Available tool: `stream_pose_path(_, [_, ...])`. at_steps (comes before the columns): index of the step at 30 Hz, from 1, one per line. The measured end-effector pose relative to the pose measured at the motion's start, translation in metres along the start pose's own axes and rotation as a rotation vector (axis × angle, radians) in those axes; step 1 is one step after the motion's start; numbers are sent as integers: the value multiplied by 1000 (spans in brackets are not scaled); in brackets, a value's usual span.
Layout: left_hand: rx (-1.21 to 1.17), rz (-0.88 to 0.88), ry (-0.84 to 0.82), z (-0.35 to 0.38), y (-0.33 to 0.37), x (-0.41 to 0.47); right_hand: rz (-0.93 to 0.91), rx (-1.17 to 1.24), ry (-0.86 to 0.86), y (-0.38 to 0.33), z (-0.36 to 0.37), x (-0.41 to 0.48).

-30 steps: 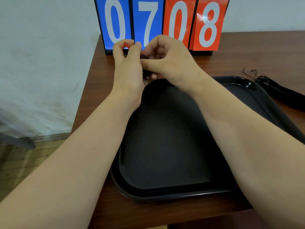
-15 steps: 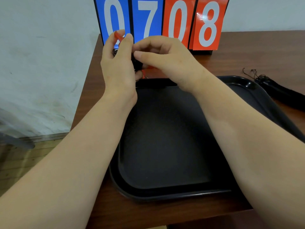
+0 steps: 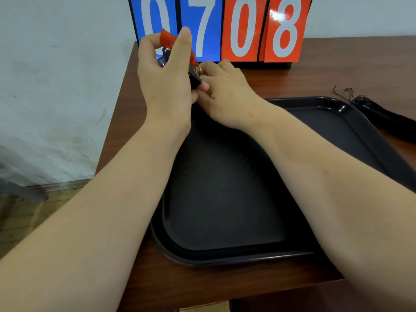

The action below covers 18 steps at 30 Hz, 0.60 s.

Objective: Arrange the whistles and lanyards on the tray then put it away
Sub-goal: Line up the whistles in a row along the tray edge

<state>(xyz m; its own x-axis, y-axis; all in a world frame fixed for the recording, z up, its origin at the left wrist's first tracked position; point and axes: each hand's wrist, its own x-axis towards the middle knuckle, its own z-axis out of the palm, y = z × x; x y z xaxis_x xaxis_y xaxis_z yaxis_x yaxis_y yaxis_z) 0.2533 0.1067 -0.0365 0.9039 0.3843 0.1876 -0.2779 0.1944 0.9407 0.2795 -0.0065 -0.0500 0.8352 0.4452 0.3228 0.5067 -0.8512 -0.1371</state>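
Observation:
A black tray (image 3: 225, 199) lies on the brown table with nothing visible inside it. Above its far left corner, my left hand (image 3: 166, 86) is raised and pinches a red lanyard (image 3: 167, 39). A black whistle (image 3: 195, 79) with a metal ring hangs below the strap, between both hands. My right hand (image 3: 225, 91) sits lower, just right of the left, its fingertips on the whistle. A bundle of black lanyards (image 3: 382, 115) lies on the table to the right of the tray.
A flip scoreboard (image 3: 225, 28) showing 0708 stands at the table's back edge, right behind my hands. The table (image 3: 337, 64) ends at the left beside a white wall, with wooden floor below. The near table edge runs just under the tray.
My left hand rose with the red lanyard, stretching it upward. My right hand dropped lower toward the table with the whistle end.

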Motion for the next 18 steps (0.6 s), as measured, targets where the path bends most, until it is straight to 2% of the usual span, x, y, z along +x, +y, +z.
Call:
stream_pose_path(5, [0,9,-8,0,0,-1,32,56,-22,-3,-2,1])
stream_pose_path(8, [18,44,-14,0,-1,-1,109,54,-40,-5,-2,5])
stream_pose_path(14, [53,91,-35,0,-4,-1,252,202,-113,-7,-5,2])
stream_pose_path(18, [66,80,-28,0,-4,1,217,236,27,-5,-2,0])
